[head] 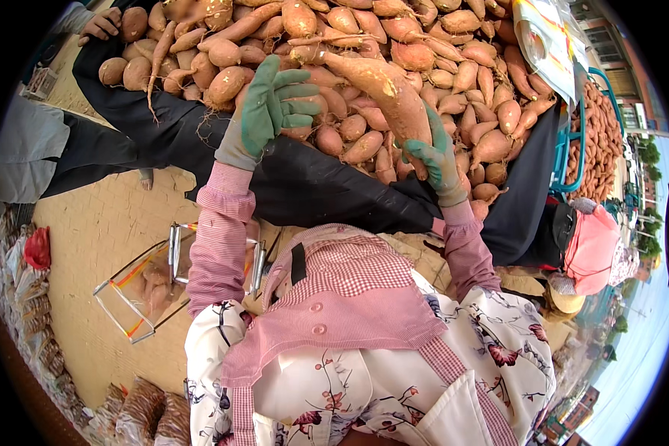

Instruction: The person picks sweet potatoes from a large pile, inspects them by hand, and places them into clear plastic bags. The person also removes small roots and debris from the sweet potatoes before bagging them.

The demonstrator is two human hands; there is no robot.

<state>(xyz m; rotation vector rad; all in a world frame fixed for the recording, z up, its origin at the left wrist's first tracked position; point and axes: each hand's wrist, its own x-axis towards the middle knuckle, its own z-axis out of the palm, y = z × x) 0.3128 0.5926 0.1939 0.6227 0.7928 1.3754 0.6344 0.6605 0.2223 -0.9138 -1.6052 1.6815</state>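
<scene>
A broad heap of sweet potatoes [362, 146] lies before me on black cloth [312, 184]. My right hand [436, 156], in a green-coated work glove, grips the lower end of a large, long sweet potato [387, 89]. The root slants up and to the left over the heap, with yellowish scuffs on its skin. My left hand [273, 108], gloved alike, hovers over the near edge of the heap. Its fingers are apart, pointing towards the large root, and it holds nothing.
A clear bag on a metal frame [139, 290] stands on the paved ground, sweet potatoes inside. Packed bags [139, 410] line the lower left. Another person's hand [100, 25] rests at the heap's upper left. At right are a person in pink [596, 248], plastic bags [552, 50] and a teal-railed load [596, 139].
</scene>
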